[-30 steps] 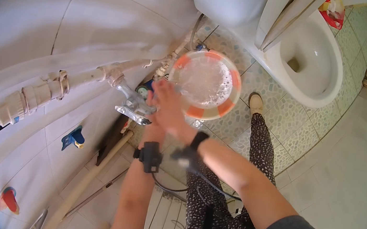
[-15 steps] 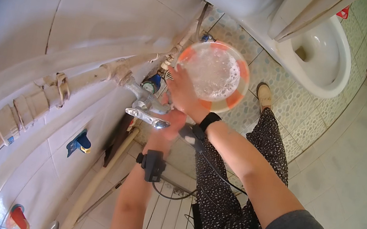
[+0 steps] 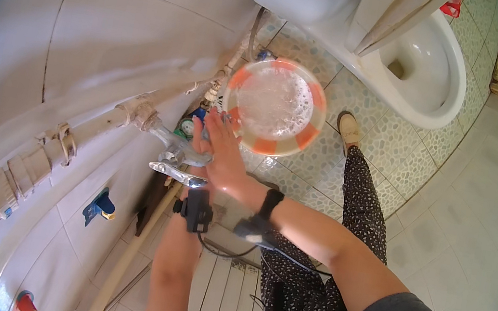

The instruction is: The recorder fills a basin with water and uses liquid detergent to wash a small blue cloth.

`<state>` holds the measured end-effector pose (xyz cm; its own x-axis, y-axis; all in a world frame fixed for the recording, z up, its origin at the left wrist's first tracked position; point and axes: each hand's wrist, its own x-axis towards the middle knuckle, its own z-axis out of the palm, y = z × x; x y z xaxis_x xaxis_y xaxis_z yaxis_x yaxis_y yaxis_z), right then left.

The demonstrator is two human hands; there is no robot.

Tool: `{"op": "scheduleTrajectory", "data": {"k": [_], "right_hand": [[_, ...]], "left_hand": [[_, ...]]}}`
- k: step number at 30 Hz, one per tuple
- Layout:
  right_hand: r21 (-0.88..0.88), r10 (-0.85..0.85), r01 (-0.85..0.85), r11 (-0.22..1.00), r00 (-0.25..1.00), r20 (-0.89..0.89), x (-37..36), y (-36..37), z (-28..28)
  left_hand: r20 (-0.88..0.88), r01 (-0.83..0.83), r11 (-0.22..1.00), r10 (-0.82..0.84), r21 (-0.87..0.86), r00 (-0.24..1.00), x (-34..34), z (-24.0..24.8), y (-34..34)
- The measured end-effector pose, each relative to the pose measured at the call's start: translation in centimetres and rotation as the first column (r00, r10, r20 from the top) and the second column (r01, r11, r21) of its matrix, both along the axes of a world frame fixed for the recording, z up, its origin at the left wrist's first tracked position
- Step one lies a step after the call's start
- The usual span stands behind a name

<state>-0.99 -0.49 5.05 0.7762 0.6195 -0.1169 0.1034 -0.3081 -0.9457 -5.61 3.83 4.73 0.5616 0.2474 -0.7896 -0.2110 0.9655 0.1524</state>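
A chrome tap (image 3: 186, 154) with a lever handle (image 3: 176, 174) juts from the wall pipe at left centre. My right hand (image 3: 223, 154) lies across the end of its spout, fingers stretched out and slightly apart, holding nothing. Beneath it is my left hand (image 3: 200, 172), mostly covered by the right hand and the tap, so its fingers cannot be made out clearly. The two hands overlap closely. Just beyond my fingertips, an orange-and-cream round basin (image 3: 267, 147) stands on the floor, holding foamy, bubbling water (image 3: 276, 102). Black bands with small devices circle both wrists.
A white toilet (image 3: 446, 99) stands at the far right. Along the left wall runs a pale pipe (image 3: 99, 124), with a blue hook (image 3: 100, 206) below it. A round gauge or meter (image 3: 187, 127) sits behind the tap. My shoe (image 3: 349, 130) rests on pebble-patterned tiles right of the basin.
My right hand has drawn back from the basin's edge toward the tap and now covers more of my left hand. The whole view has shifted slightly.
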Motion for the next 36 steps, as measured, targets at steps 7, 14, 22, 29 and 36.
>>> {"op": "scheduleTrajectory", "data": {"k": [7,14,22,29,36], "right_hand": [[0.016,0.126,-0.125,0.992,0.991,-0.05,1.1,-1.5,-2.5],[-0.423,0.362,-0.268,0.866,0.919,0.157,3.8,-1.8,-7.0],[0.197,0.27,-0.211,0.957,0.896,-0.353,4.7,-2.8,-1.4],[0.201,0.335,-0.273,0.941,0.84,-0.427,5.2,-2.8,-0.6],[0.07,0.272,-0.28,0.957,0.791,-0.548,5.3,-2.9,-1.0]], "left_hand": [[0.003,0.0,0.999,0.0,-0.054,1.0,0.8,-0.4,-0.5],[0.073,-0.104,0.994,0.105,-0.02,0.992,1.9,0.0,-1.8],[-0.264,0.312,0.789,-0.197,0.529,0.944,2.5,0.9,-1.2],[-0.44,0.434,0.848,-0.279,0.304,0.853,3.0,0.3,-0.1],[-0.305,0.17,0.978,-0.126,0.123,0.944,2.7,-2.8,-0.2]]}}
